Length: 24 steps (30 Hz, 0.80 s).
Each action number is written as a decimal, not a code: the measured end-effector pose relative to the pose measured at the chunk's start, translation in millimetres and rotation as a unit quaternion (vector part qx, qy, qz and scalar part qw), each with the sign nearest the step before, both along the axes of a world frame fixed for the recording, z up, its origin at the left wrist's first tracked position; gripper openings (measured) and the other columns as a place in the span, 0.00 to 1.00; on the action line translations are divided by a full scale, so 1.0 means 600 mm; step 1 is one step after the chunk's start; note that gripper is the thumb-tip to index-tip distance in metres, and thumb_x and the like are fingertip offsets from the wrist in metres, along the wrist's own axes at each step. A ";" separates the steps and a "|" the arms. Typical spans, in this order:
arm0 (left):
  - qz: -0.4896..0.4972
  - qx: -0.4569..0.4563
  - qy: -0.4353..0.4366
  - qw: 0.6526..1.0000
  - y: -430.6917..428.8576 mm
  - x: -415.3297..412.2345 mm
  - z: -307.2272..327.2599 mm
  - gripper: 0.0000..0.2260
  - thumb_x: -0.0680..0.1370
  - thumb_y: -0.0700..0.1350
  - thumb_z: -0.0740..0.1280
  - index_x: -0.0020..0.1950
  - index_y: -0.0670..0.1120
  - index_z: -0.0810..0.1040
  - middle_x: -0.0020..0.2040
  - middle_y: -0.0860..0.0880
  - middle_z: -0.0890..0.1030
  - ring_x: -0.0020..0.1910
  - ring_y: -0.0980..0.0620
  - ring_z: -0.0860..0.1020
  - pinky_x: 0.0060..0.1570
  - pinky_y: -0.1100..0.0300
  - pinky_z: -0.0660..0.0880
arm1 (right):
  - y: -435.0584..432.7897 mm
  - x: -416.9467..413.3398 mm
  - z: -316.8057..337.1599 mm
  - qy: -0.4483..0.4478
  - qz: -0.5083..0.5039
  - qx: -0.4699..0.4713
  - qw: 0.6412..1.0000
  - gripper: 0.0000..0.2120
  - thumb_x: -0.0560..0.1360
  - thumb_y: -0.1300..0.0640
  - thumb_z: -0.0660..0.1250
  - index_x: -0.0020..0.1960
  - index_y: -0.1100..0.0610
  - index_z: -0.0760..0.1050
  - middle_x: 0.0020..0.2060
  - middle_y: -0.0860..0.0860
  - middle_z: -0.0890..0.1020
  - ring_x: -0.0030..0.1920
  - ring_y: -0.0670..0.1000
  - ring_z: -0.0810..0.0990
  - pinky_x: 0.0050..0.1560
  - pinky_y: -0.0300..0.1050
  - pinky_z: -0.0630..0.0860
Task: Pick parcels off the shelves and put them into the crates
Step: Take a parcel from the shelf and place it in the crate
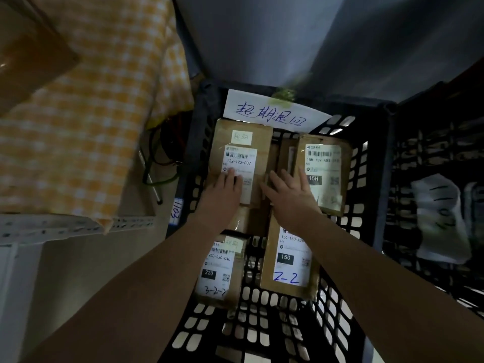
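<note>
A black slotted plastic crate (337, 307) below me holds several brown cardboard parcels with white shipping labels. My left hand (222, 192) lies flat with straight fingers on the near end of the parcel labelled 122-122-C07 (241, 142) at the crate's far left. My right hand (288, 195) has its fingers spread in the gap between that parcel and the one labelled 15H (327, 163) at the far right, touching the 15H parcel's left edge. Nearer me lie the 220 parcel (220, 271) and the 150 parcel (290, 260). What the right fingertips touch is hidden.
A white handwritten paper sign (264, 111) is taped to the crate's far wall. A second black crate (429, 158) with a white bag (440, 218) stands to the right. On the left, a yellow checked cloth (86, 106) hangs over a white metal shelf (52, 226).
</note>
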State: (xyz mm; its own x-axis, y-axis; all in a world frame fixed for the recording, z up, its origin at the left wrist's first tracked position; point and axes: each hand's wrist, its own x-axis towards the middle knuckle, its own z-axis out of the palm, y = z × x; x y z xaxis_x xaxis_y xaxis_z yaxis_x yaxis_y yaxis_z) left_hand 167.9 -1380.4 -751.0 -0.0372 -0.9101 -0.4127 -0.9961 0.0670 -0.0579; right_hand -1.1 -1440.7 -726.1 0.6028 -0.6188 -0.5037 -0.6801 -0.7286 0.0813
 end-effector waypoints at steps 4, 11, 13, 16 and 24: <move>0.042 0.000 0.005 0.999 0.001 -0.019 0.026 0.23 0.80 0.43 0.60 0.73 0.42 0.58 0.73 0.37 0.60 0.66 0.40 0.68 0.58 0.49 0.73 | -0.011 -0.016 0.026 0.000 -0.055 0.023 0.998 0.31 0.80 0.48 0.56 0.78 0.48 0.44 0.78 0.55 0.46 0.77 0.59 0.44 0.68 0.66 0.31; 0.072 -0.015 0.012 0.997 0.048 -0.065 0.124 0.24 0.82 0.54 0.54 0.75 0.45 0.57 0.75 0.39 0.58 0.73 0.40 0.59 0.68 0.46 0.61 | -0.016 -0.044 0.136 -0.071 -0.115 0.024 0.991 0.28 0.81 0.41 0.49 0.78 0.48 0.48 0.78 0.55 0.49 0.77 0.59 0.46 0.71 0.65 0.37; 0.092 -0.044 0.020 0.995 0.069 -0.086 0.172 0.24 0.82 0.55 0.53 0.75 0.46 0.57 0.76 0.40 0.58 0.73 0.41 0.58 0.69 0.46 0.59 | -0.008 -0.062 0.181 -0.089 -0.117 -0.004 0.989 0.29 0.80 0.39 0.48 0.78 0.49 0.49 0.78 0.55 0.52 0.77 0.59 0.49 0.73 0.65 0.40; 0.138 -0.112 0.023 0.984 0.107 -0.121 0.265 0.23 0.81 0.56 0.55 0.73 0.48 0.62 0.73 0.43 0.64 0.71 0.43 0.63 0.70 0.48 0.57 | 0.016 -0.099 0.260 -0.128 -0.107 -0.018 0.986 0.29 0.80 0.38 0.49 0.77 0.49 0.54 0.77 0.54 0.57 0.77 0.58 0.52 0.75 0.63 0.44; 0.194 -0.321 -0.037 0.926 0.252 -0.216 0.595 0.23 0.79 0.53 0.63 0.70 0.43 0.71 0.69 0.40 0.72 0.67 0.39 0.70 0.66 0.45 0.65 | 0.120 -0.164 0.543 -0.298 0.044 -0.087 0.950 0.26 0.79 0.42 0.53 0.74 0.52 0.62 0.73 0.54 0.66 0.72 0.57 0.63 0.72 0.54 0.57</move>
State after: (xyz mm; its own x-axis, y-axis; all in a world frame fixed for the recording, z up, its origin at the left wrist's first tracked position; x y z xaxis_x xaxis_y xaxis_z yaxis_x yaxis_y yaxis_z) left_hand 38.2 -1229.1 -394.2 0.3516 -0.9078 0.2288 -0.9295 -0.3675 -0.0298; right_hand -99.7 -1368.6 -400.3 0.8020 -0.5953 0.0482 -0.5800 -0.7955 -0.1754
